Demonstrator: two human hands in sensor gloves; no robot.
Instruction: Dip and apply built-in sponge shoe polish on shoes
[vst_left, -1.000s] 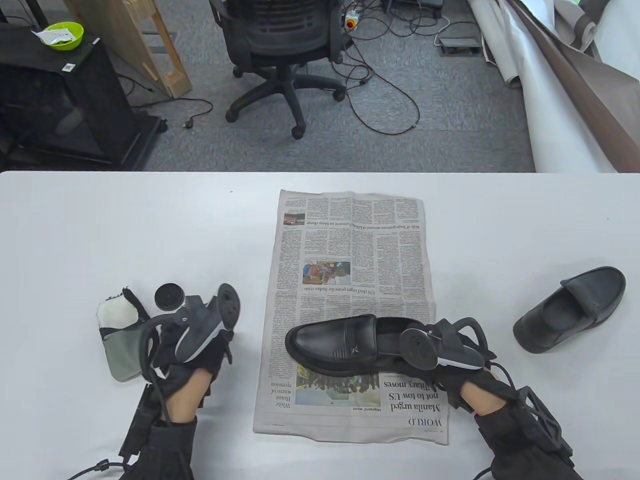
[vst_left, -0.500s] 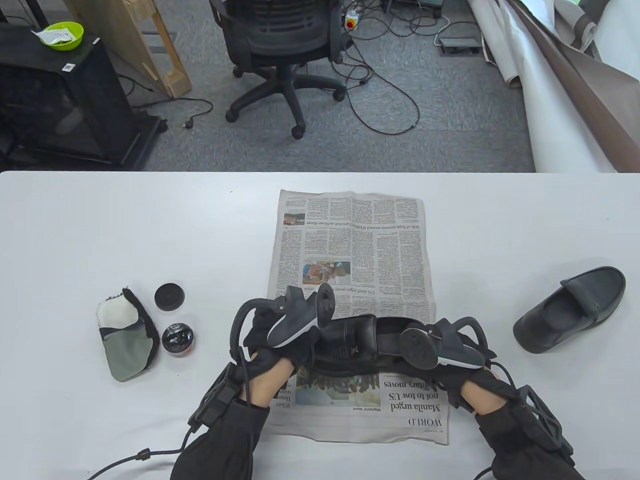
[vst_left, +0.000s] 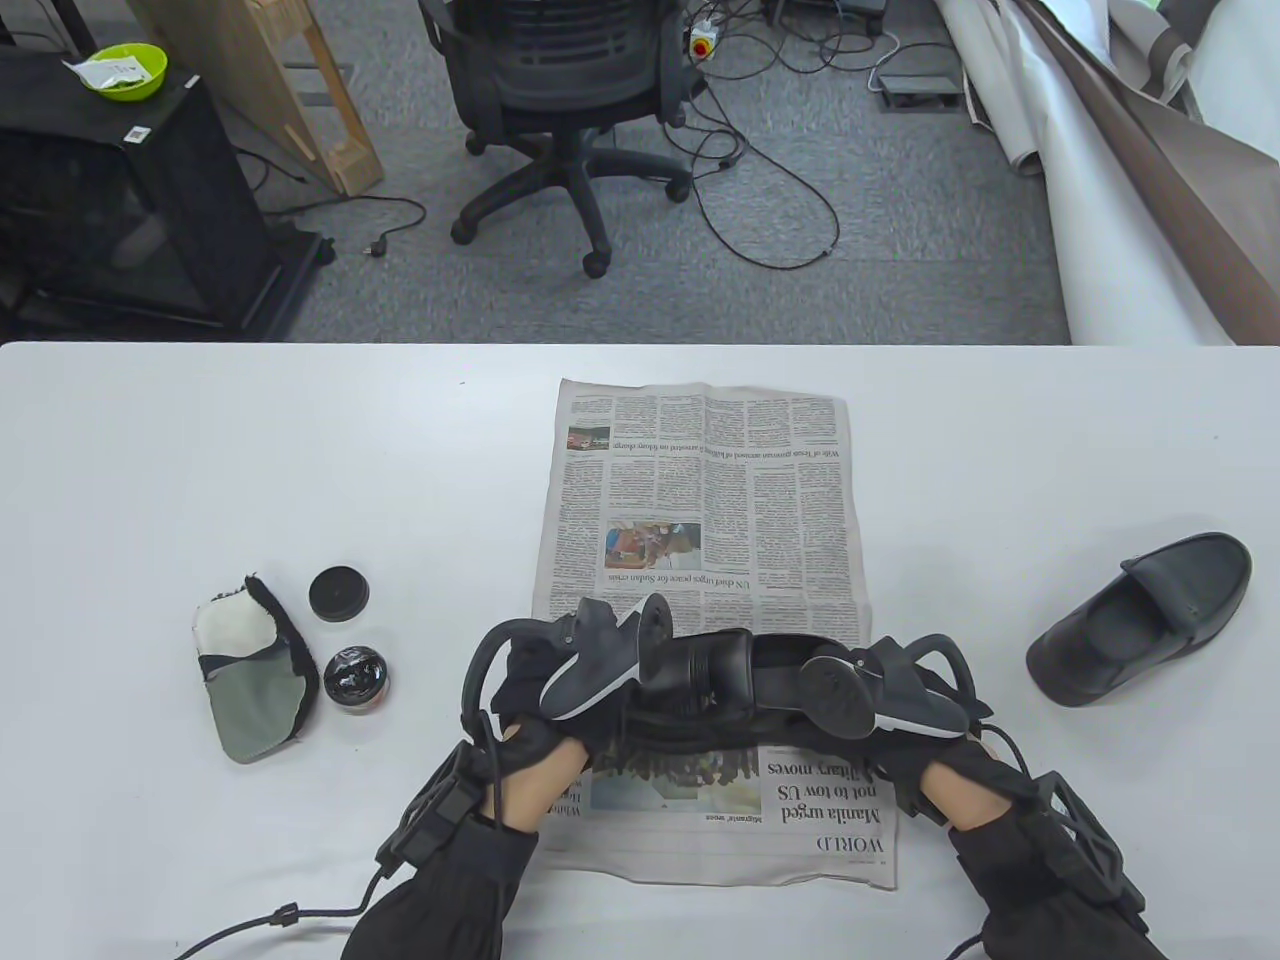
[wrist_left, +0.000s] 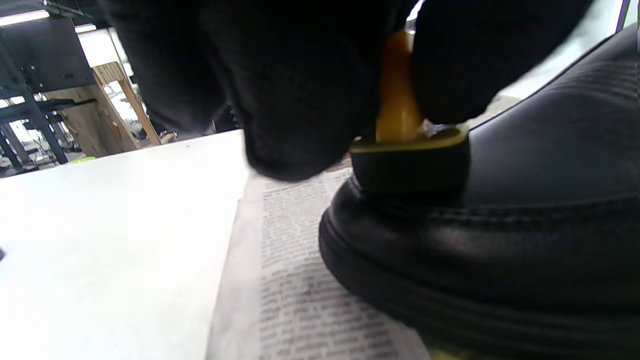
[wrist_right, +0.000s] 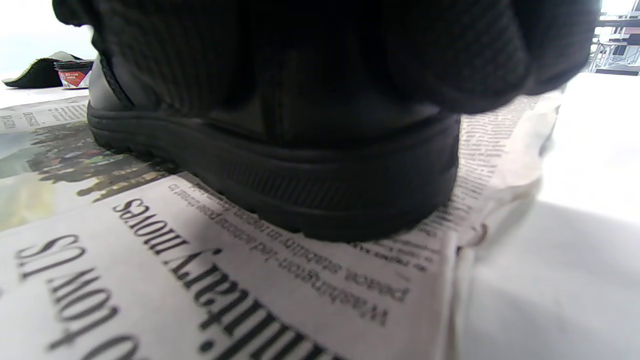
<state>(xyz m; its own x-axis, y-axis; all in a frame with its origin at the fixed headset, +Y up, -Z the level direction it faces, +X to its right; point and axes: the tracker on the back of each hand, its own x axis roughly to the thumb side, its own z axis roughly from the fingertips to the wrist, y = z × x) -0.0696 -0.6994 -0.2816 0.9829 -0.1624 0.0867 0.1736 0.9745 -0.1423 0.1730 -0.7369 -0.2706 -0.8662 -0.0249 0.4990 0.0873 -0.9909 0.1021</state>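
My left hand (vst_left: 560, 690) has come over from the open polish tin (vst_left: 354, 679) in the last second and now presses the sponge applicator (wrist_left: 407, 160) onto the shoe's (vst_left: 700, 680) toe on the newspaper (vst_left: 700, 480). Right hand (vst_left: 900, 700) probably grips the heel, mostly hidden. So dipping's done, applying has started.

The loafer (wrist_left: 525, 200) under the hands looks like smooth black leather with a soft sheen, its sole (wrist_right: 320, 190) matt ribbed rubber. The sponge applicator (wrist_left: 410, 165) is matt black foam with an amber plastic stem. Printed newspaper (vst_left: 700, 480) lies on the smooth white worktop (vst_left: 250, 460).
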